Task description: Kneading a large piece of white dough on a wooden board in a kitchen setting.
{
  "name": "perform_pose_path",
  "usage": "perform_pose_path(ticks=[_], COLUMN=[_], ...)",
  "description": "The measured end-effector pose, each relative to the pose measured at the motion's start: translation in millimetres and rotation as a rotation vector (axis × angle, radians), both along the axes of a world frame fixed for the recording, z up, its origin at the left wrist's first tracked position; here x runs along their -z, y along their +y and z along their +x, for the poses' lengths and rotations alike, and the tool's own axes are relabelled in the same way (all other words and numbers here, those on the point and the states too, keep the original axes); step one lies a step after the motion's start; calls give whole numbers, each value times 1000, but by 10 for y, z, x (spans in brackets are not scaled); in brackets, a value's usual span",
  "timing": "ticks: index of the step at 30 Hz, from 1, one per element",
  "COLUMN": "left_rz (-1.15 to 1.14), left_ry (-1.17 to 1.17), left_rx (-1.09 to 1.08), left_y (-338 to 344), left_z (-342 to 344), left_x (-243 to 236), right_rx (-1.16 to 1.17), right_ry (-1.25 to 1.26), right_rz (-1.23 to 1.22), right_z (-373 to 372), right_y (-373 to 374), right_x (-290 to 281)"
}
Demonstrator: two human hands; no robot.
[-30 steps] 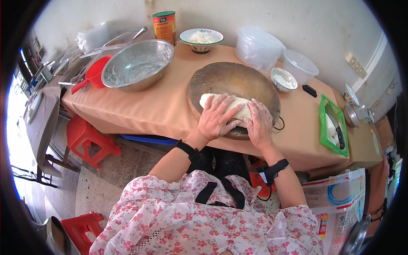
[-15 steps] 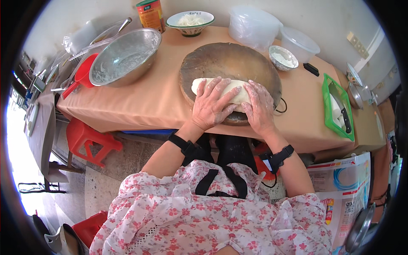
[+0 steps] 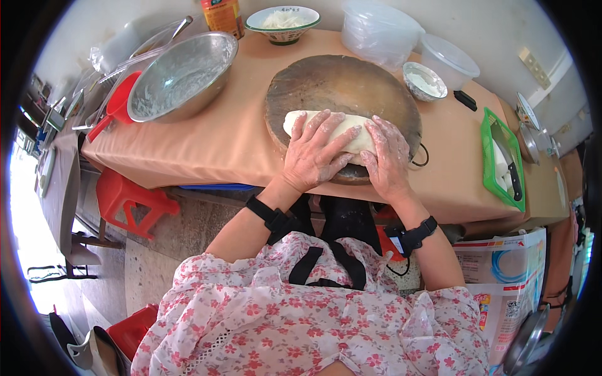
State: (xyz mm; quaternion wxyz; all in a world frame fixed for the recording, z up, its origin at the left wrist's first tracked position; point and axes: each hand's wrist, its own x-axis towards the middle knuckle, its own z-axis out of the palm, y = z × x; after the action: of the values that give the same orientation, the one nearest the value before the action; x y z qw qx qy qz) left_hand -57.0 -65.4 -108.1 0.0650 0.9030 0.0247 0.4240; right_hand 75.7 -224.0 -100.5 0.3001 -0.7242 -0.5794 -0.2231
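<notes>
A long pale roll of dough (image 3: 357, 144) lies across the round wooden board (image 3: 335, 84) on the cloth-covered table. Both floury hands grip it from the near side: my left hand (image 3: 311, 150) has its fingers curved over the left part, while my right hand (image 3: 387, 160) covers the right end. The fingertips rest on top, and the undersides of both hands are hidden. A small bowl of white powder (image 3: 424, 80) sits just beyond the board's right side. A large steel bowl (image 3: 179, 81) with pale residue stands to the left.
At the back are a bowl of white shreds (image 3: 282, 22), a can (image 3: 222, 15) and plastic containers (image 3: 450, 59). A red scoop (image 3: 119, 103) lies left; a green basket (image 3: 492, 175) with a knife (image 3: 516, 182) lies right. Red stools (image 3: 128, 197) stand below the table.
The whole tabletop sits higher in the picture than a second ago, as the view has shifted. Both hands remain on the dough, with only slight shifts of the fingers.
</notes>
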Motion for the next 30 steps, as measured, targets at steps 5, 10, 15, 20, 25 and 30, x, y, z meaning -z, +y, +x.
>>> perform_pose_path(ticks=[5, 10, 15, 20, 25, 30], left_rz=[29, 17, 24, 29, 20, 20], left_ry=[-29, -21, -25, -24, -17, -36], left_rx=[-2, 10, 7, -6, 5, 2], left_y=[-11, -10, -7, -8, 3, 1], left_z=[-13, -14, -6, 2, -2, -1], left_x=[-16, -13, -17, -6, -7, 1], right_rx=[-7, -2, -6, 13, 4, -4], right_ry=[-16, -16, -10, -29, -28, -25], right_rz=[28, 15, 11, 14, 9, 18], right_z=[16, 12, 9, -9, 0, -14], right_y=[10, 7, 5, 6, 16, 9], right_x=[13, 16, 12, 1, 14, -1])
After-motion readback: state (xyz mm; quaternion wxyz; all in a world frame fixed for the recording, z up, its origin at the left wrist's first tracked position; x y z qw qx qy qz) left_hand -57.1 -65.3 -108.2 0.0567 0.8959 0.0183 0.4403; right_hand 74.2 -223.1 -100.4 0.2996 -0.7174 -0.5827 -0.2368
